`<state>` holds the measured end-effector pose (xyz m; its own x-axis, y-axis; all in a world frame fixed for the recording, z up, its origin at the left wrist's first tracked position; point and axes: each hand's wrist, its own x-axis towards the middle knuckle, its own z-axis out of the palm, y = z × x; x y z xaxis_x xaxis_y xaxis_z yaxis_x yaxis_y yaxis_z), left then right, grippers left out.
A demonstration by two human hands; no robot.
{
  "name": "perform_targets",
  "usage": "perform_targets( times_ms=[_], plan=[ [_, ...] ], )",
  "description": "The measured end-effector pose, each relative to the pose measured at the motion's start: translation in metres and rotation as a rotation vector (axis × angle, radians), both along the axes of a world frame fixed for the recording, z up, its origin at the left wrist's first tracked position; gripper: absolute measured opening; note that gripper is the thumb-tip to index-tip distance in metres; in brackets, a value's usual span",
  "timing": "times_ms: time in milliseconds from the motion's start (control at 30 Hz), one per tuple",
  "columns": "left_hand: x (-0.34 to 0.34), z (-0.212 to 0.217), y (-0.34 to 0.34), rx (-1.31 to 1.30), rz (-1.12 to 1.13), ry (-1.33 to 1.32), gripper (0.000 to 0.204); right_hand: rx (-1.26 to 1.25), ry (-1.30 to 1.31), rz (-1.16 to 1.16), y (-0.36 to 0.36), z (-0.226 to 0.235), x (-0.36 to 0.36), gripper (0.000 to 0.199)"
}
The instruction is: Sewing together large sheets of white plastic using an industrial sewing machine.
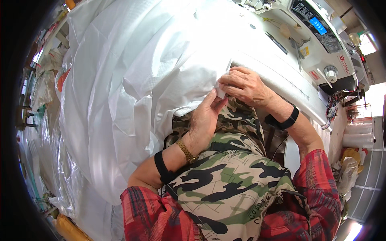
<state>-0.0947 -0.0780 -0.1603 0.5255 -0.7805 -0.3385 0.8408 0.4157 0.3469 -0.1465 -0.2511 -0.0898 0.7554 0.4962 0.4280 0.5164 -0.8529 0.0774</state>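
A large sheet of white fabric (136,76) spreads over the table and hangs down in folds on the left. Close to the table's front edge, my left hand (206,114) pinches a bit of its edge between thumb and fingers. Just beside it, my right hand (246,85) closes on the same edge from the right, fingers bent over the cloth. A small folded flap of the fabric shows between the two hands, above my camouflage apron (233,176). The fingertips partly hide the fold itself.
At the upper right stands a white sewing machine (321,44) with a lit blue display and a knob. Dark tweezers (276,43) and scissors (296,52) lie by it. Clear plastic sheeting (52,160) heaps at the far left. Rolls of white material (358,134) are at the right.
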Motion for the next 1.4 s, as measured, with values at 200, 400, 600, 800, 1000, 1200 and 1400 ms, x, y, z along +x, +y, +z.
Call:
perform_targets(
  times_ms=[200, 400, 600, 800, 1000, 1200, 1400],
  plan=[
    [0.001, 0.012, 0.01, 0.096, -0.057, -0.049, 0.02, 0.102, 0.014, -0.028, -0.006, 0.008, -0.011, 0.018],
    [0.011, 0.015, 0.017, 0.158, -0.123, -0.073, 0.02, -0.015, -0.002, -0.05, 0.007, 0.009, 0.0, 0.016],
    [0.014, 0.017, 0.021, 0.177, -0.167, -0.093, 0.022, -0.062, 0.093, -0.094, 0.014, 0.018, 0.006, 0.017],
    [0.015, 0.024, 0.024, 0.18, -0.179, -0.133, 0.023, -0.076, 0.18, -0.053, 0.015, 0.021, 0.009, 0.014],
    [0.023, 0.028, 0.025, 0.153, -0.243, -0.034, 0.027, -0.041, 0.026, -0.038, 0.014, 0.017, 0.004, 0.018],
    [0.026, 0.029, 0.025, 0.017, -0.278, -0.022, 0.03, -0.05, -0.063, -0.038, 0.009, 0.003, -0.004, 0.016],
    [0.023, 0.036, 0.025, 0.077, -0.237, -0.059, 0.031, -0.018, -0.106, -0.014, 0.011, 0.001, -0.004, 0.014]
  ],
)
